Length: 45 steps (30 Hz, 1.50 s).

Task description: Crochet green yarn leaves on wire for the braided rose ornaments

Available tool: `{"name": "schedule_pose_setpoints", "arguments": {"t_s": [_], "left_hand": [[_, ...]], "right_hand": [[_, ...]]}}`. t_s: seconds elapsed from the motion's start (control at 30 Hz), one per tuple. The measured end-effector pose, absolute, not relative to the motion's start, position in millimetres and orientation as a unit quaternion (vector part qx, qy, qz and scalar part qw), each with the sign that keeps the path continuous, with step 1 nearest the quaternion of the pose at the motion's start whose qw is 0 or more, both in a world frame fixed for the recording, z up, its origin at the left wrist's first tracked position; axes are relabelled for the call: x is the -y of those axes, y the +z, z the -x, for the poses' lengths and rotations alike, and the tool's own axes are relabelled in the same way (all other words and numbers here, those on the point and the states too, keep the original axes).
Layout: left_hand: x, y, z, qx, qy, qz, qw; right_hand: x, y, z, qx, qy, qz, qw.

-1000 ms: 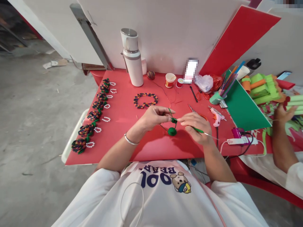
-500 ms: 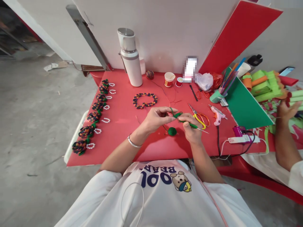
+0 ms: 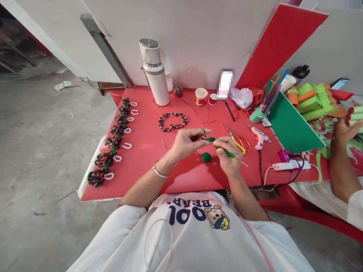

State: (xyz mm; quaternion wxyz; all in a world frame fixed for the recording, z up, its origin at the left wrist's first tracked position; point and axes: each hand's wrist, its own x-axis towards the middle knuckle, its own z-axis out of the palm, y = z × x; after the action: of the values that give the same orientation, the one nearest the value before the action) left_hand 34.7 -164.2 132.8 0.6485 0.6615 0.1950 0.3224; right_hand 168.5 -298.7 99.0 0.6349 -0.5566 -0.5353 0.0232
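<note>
My left hand (image 3: 185,142) pinches a small green yarn piece (image 3: 211,139) above the red table (image 3: 147,151). My right hand (image 3: 228,153) grips a green-handled crochet hook (image 3: 230,153), its metal tip at the yarn piece. A small green yarn ball (image 3: 206,157) lies on the table just below both hands, joined to them by a green strand.
Several multicoloured yarn flowers (image 3: 109,143) with white bead loops line the table's left edge. A multicoloured yarn ring (image 3: 172,121), white flask (image 3: 154,73), scissors (image 3: 238,139), glue gun (image 3: 258,136) and a green board (image 3: 289,124) lie beyond. Another person's hand (image 3: 344,130) works at right.
My right hand moved left, closer to my left hand, and the hook now meets the yarn piece. The scissors, earlier hidden behind that hand, are in view.
</note>
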Motion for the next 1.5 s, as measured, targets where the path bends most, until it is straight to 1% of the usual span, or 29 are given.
{"name": "schedule_pose_setpoints", "arguments": {"t_s": [0.07,0.17,0.27,0.4,0.5,0.63,0.73,0.8,0.97,1.13,1.2,1.33,1.4,1.5], "left_hand": [[163,134,-34,-0.196,0.304,-0.674,0.644],[162,135,-33,-0.194,0.292,-0.681,0.643],[161,135,-33,-0.205,0.300,-0.672,0.646],[162,135,-36,-0.206,0.294,-0.632,0.686],[164,133,-39,-0.207,0.285,-0.598,0.720],[168,128,-44,-0.210,0.280,-0.541,0.765],[170,123,-47,-0.205,0.254,-0.519,0.790],[171,120,-48,-0.200,0.248,-0.515,0.796],[170,118,-48,-0.203,0.284,-0.521,0.779],[168,121,-47,-0.208,0.260,-0.537,0.775],[171,122,-49,-0.214,0.291,-0.539,0.761],[184,123,-57,-0.237,0.354,-0.521,0.740],[189,124,-60,-0.240,0.359,-0.498,0.752],[188,126,-59,-0.231,0.340,-0.465,0.784]], "right_hand": [[300,100,-169,0.554,-0.019,0.567,0.609],[302,101,-172,0.579,0.010,0.565,0.588],[302,100,-174,0.575,0.052,0.557,0.597],[300,98,-174,0.569,0.055,0.536,0.621],[300,96,-173,0.581,0.005,0.535,0.614],[300,90,-174,0.600,-0.098,0.543,0.579],[300,86,-174,0.607,-0.145,0.547,0.558],[299,86,-173,0.610,-0.156,0.544,0.555],[296,92,-170,0.609,-0.153,0.541,0.560],[297,96,-171,0.607,-0.138,0.552,0.555],[296,96,-169,0.606,-0.154,0.567,0.536],[289,91,-161,0.571,-0.237,0.591,0.518],[285,86,-157,0.555,-0.267,0.585,0.528],[281,80,-156,0.548,-0.264,0.559,0.563]]}}
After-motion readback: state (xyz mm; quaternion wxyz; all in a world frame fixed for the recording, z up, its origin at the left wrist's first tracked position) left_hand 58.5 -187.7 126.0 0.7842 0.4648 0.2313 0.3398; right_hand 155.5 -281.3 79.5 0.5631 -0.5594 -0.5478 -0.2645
